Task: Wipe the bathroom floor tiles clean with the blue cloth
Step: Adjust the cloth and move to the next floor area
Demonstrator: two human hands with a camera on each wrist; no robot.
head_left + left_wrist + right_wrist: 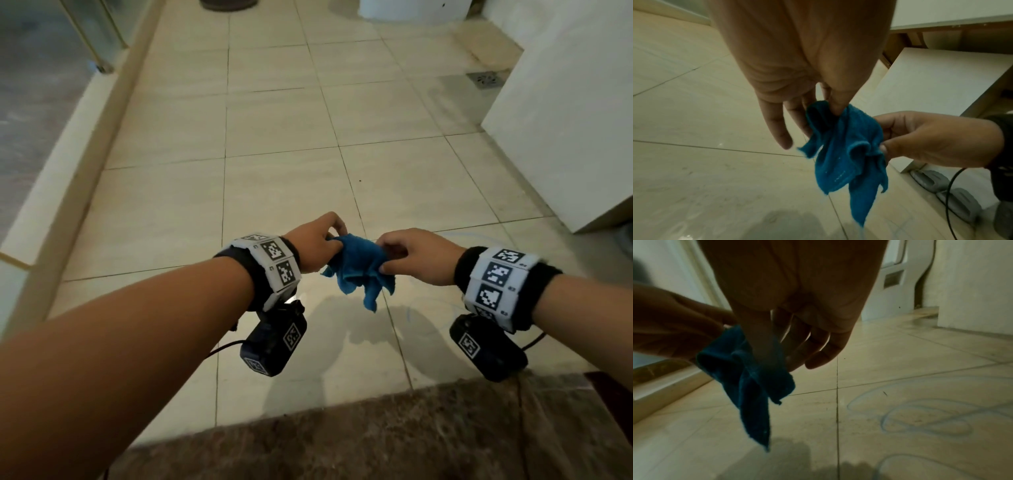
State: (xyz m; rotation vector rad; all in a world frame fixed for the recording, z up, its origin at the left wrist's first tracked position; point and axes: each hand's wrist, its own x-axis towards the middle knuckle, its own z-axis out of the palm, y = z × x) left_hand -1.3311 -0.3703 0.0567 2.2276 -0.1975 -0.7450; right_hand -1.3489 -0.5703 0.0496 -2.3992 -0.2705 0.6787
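A small blue cloth (358, 265) hangs crumpled in the air between both hands, above the beige floor tiles (284, 120). My left hand (317, 240) pinches its left top edge between thumb and forefinger; the other fingers hang straight. My right hand (411, 255) pinches the right edge with thumb and fingers. In the left wrist view the cloth (846, 154) droops down from the two pinches. The right wrist view shows the cloth (748, 382) dark at the left, and faint blue scribbled lines (927, 417) on the tiles to the right.
A white cabinet (561, 130) stands at the right, with a floor drain (484, 79) beside it. A raised beige kerb (68, 164) runs along the left by a glass partition. A dark brown threshold (376, 438) lies nearest me. Grey slippers (931, 180) sit under the cabinet.
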